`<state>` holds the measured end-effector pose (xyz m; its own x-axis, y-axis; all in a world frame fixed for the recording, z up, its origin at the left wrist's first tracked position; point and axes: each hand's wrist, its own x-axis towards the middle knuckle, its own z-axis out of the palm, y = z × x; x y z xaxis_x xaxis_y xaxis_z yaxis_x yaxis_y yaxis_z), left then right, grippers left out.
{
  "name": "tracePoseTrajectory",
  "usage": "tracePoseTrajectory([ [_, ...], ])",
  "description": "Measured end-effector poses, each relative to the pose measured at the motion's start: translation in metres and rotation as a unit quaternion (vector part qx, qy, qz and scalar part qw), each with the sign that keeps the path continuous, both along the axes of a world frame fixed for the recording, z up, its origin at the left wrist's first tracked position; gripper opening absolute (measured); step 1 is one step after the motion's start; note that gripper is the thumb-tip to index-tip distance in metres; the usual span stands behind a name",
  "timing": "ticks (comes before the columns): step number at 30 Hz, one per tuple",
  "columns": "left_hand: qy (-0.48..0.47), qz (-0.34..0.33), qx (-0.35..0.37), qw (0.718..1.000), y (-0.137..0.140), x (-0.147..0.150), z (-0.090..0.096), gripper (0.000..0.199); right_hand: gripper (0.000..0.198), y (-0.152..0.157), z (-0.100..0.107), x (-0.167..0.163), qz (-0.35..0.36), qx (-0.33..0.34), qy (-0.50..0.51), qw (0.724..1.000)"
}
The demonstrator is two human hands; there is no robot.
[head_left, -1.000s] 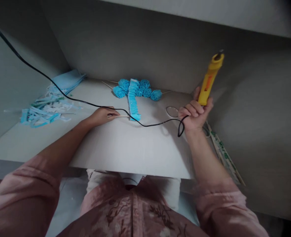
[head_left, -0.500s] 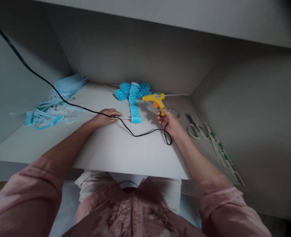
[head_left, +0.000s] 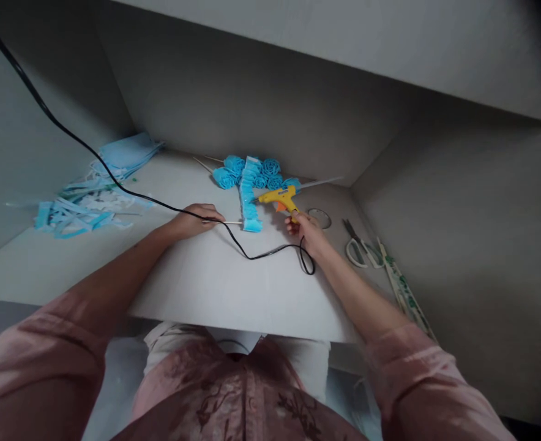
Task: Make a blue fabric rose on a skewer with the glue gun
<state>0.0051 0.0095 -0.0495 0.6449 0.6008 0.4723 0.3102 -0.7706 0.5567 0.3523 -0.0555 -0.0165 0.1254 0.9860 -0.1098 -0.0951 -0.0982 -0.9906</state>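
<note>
Closed round the grip of a yellow glue gun [head_left: 278, 196] is my right hand [head_left: 308, 233]. The gun's nozzle points left, at the middle of a ruffled blue strip [head_left: 249, 195]; whether it touches cannot be made out. My left hand [head_left: 201, 220] pinches a thin wooden stick [head_left: 232, 223], whose far end meets the strip's near end. Behind and beside the strip lie several blue rolled flowers [head_left: 272, 167], some with sticks. A black cord [head_left: 160, 203] crosses over my left hand and loops beside my right wrist.
Blue face masks [head_left: 130, 150] and a heap of cut scraps [head_left: 80, 214] lie at left. On the right are a round clear tape roll [head_left: 319, 218], scissors [head_left: 361, 245] and a bundle of sticks [head_left: 406, 291]. Grey walls enclose the white table [head_left: 234, 288].
My right hand has moved the glue gun left and slightly nearer to me, bringing its nozzle from the strip's upper part to its middle. My left hand keeps the stick in place.
</note>
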Motion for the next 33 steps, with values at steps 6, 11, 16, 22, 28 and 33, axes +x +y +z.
tracePoseTrajectory([
  [6,-0.011,0.002,-0.006,1.000,0.000,0.000,-0.001,0.026,0.043,0.015,0.008,0.007,0.020,0.017,-0.019,0.999],
  [11,-0.012,0.007,-0.009,1.000,0.000,0.000,-0.003,0.026,0.045,0.005,-0.002,0.003,-0.011,0.060,-0.054,0.997],
  [16,0.010,0.015,-0.016,1.000,-0.001,0.000,0.000,0.028,0.043,-0.005,-0.005,0.004,0.012,0.070,-0.068,0.995],
  [22,0.014,0.016,-0.035,0.999,-0.002,-0.001,0.002,0.028,0.041,-0.005,-0.008,0.005,0.033,0.056,-0.083,0.994],
  [28,0.010,0.012,-0.034,0.999,-0.003,-0.001,0.003,0.028,0.046,-0.006,-0.006,0.000,0.034,0.062,-0.087,0.994],
  [33,0.022,0.009,-0.035,0.999,-0.001,-0.001,0.003,0.027,0.045,-0.007,-0.001,-0.002,0.032,0.065,-0.046,0.996],
])
